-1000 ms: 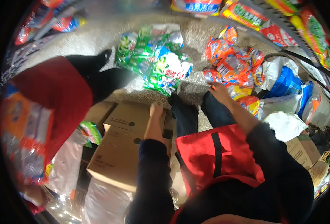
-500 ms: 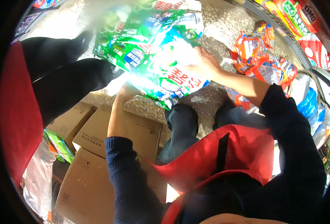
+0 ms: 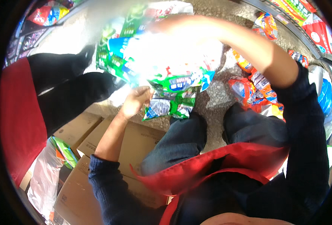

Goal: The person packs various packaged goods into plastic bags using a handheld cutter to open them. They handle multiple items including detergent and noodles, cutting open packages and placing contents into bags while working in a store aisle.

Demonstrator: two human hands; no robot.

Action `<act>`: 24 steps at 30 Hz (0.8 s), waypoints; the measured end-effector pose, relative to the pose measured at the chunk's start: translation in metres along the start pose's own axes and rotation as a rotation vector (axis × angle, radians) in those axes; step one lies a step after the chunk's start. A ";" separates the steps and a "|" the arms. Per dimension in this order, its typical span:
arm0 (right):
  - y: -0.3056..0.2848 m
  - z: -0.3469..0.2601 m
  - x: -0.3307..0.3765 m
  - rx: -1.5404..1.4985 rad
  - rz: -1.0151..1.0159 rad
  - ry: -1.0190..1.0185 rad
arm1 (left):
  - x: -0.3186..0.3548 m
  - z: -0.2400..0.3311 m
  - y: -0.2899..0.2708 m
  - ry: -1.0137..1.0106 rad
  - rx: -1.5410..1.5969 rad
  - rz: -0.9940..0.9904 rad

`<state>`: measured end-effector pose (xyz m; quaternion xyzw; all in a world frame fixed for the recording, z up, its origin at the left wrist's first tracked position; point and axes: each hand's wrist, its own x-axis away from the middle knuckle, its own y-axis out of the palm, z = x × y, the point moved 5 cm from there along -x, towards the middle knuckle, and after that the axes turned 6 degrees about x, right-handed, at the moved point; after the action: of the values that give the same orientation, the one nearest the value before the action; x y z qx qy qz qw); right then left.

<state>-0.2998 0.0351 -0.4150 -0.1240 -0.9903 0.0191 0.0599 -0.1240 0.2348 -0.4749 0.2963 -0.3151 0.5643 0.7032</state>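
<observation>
Green, white and blue plastic bags (image 3: 177, 83) lie in a heap in front of me, their middle bleached out by strong sunlight. At the heap's near left edge, my left hand (image 3: 136, 98) is closed, thumb and fingers pinching the edge of a green plastic bag (image 3: 172, 103). My right arm stretches across the top of the pile. The right hand (image 3: 169, 27) sits over the far part of the bags, and its fingers are lost in glare and blur.
Crumpled orange bags (image 3: 254, 90) lie on the speckled floor to the right, beside a shelf rack (image 3: 293, 32). Cardboard boxes (image 3: 122, 140) stand at my lower left. Someone in black trousers (image 3: 72, 80) and a red apron is close on the left.
My right hand has moved left and away over the bags. My left hand has shifted slightly right and nearer, and a green bag now hangs out at the pile's near edge.
</observation>
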 end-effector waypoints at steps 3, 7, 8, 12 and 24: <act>-0.059 0.009 -0.039 1.002 0.460 -0.186 | -0.037 0.082 -0.002 0.628 -0.460 0.505; -0.102 0.076 0.037 0.771 0.898 0.146 | -0.081 0.089 0.020 0.515 -0.646 0.754; -0.095 0.095 0.060 0.600 0.892 0.358 | -0.084 0.087 0.022 0.537 -0.614 0.758; -0.012 0.132 0.064 -0.071 0.476 0.478 | -0.076 0.061 0.022 0.580 -0.188 0.795; 0.040 0.025 0.022 -0.098 0.420 -0.106 | -0.072 0.009 0.013 0.368 0.467 0.310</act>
<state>-0.3139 0.0782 -0.4392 -0.3289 -0.9443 -0.0106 -0.0037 -0.1500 0.1867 -0.5249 0.2910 -0.0863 0.7655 0.5673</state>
